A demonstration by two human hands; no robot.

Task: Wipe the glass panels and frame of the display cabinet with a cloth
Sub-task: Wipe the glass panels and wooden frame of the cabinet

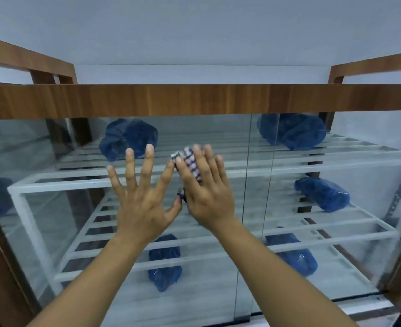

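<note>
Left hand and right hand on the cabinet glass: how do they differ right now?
The left hand has its fingers spread wide; the right hand has its fingers close together. The left hand lies bare against the glass panel and holds nothing, while the right hand presses the patterned cloth against it. Both are flat with straight fingers pointing up, side by side on the same panel.
</note>
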